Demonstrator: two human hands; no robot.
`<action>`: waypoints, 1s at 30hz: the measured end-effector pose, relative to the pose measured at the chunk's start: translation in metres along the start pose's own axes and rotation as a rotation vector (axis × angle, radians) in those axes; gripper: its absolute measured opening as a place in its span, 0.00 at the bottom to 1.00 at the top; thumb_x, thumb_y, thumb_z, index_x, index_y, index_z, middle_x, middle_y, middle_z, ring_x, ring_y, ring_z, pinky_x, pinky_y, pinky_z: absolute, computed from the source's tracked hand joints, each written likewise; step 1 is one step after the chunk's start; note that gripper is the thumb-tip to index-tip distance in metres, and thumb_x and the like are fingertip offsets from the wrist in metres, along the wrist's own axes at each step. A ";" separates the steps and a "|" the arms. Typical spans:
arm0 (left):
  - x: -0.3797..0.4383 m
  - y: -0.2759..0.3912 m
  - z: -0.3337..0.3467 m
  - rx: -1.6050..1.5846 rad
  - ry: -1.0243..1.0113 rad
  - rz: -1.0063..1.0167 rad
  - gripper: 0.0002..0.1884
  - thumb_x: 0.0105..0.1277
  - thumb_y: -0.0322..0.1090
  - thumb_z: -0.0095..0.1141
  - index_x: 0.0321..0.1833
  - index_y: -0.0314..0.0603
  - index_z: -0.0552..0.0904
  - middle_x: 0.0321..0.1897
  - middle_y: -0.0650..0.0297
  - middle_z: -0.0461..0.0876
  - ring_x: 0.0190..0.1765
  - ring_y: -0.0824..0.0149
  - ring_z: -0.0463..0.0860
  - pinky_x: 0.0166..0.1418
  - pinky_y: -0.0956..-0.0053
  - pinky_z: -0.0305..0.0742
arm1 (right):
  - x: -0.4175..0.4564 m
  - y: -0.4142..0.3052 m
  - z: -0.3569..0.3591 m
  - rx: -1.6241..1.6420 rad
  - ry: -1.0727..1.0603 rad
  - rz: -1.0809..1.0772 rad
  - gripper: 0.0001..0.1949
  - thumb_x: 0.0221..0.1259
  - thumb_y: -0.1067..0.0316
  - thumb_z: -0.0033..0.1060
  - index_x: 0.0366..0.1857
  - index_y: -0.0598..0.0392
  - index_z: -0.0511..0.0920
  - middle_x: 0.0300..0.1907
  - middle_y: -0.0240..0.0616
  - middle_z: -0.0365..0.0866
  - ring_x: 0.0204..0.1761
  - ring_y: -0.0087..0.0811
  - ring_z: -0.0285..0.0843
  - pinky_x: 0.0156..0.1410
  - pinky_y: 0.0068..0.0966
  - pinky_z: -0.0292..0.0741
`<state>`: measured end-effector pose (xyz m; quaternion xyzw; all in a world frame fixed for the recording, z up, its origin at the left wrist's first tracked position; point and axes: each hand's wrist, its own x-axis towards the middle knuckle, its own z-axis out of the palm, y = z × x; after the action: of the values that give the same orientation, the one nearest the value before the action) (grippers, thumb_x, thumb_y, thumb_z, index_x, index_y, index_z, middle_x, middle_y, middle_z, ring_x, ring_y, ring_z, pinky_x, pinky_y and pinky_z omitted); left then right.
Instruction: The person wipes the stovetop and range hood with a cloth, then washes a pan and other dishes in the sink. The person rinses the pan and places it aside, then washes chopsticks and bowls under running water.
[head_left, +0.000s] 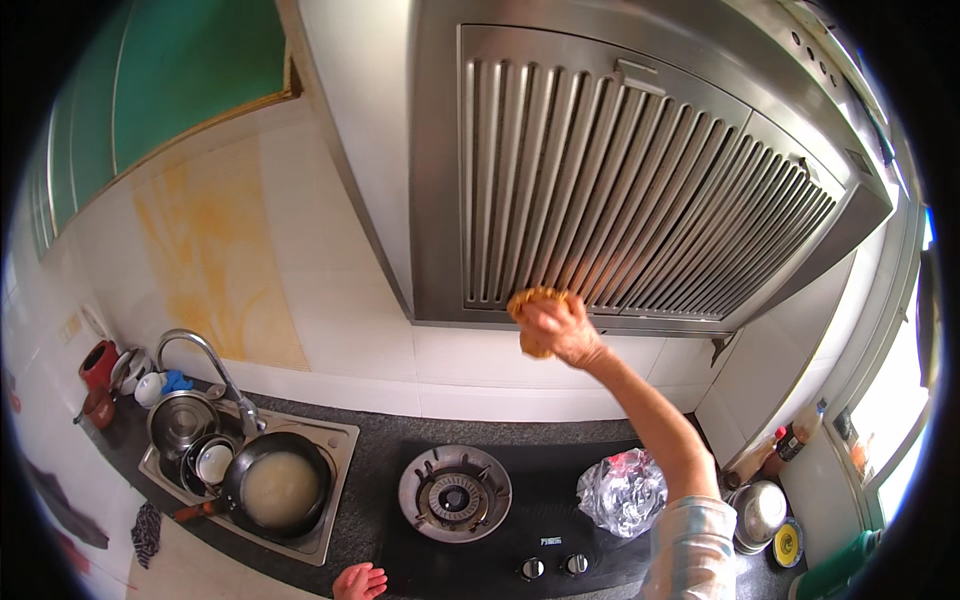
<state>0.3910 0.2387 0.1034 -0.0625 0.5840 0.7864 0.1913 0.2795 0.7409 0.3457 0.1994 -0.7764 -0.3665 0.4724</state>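
Observation:
My right hand (559, 330) grips a yellow-brown cloth (534, 298), pressed against the lower edge of the slatted metal filter (555, 172). That filter is set in the underside of a stainless steel range hood (439, 225). Low in the picture, my left hand (360, 581) is near the front edge of the black counter, left of the gas cooktop (465, 566). It is empty, its fingers loosely spread. Below the hood are a round burner (455, 495) and a crumpled sheet of foil or clear plastic (622, 493), which covers the right side of the cooktop.
A wok (281, 487) with cloudy liquid rests over the steel sink (341, 450), beside stacked pots (184, 424) and a curved faucet (202, 341). At the right are bottles (799, 435), metal bowls (759, 510) and a green container (836, 566). A green cabinet (195, 75) hangs upper left.

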 end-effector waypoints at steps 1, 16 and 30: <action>-0.006 -0.001 0.000 0.003 0.018 -0.006 0.16 0.70 0.39 0.49 0.54 0.37 0.75 0.44 0.54 0.81 0.45 0.63 0.81 0.50 0.68 0.78 | -0.011 -0.006 -0.001 0.024 -0.108 -0.004 0.23 0.49 0.60 0.65 0.53 0.34 0.75 0.54 0.27 0.64 0.61 0.26 0.61 0.56 0.39 0.66; -0.014 0.009 0.067 0.003 -0.072 0.092 0.14 0.69 0.41 0.49 0.47 0.36 0.76 0.38 0.53 0.81 0.40 0.62 0.82 0.45 0.68 0.78 | 0.099 0.173 -0.192 -0.215 0.391 0.216 0.26 0.42 0.73 0.67 0.50 0.34 0.79 0.55 0.31 0.70 0.56 0.38 0.66 0.54 0.36 0.69; -0.037 0.000 0.033 0.025 0.054 0.040 0.15 0.67 0.39 0.54 0.51 0.38 0.77 0.43 0.56 0.82 0.44 0.63 0.82 0.49 0.69 0.78 | -0.085 0.065 -0.045 0.164 -0.194 0.193 0.22 0.42 0.62 0.68 0.47 0.32 0.78 0.55 0.29 0.64 0.61 0.32 0.61 0.63 0.42 0.62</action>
<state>0.4286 0.2614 0.1257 -0.0696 0.6000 0.7806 0.1605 0.3618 0.8216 0.3581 0.1254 -0.8613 -0.2720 0.4105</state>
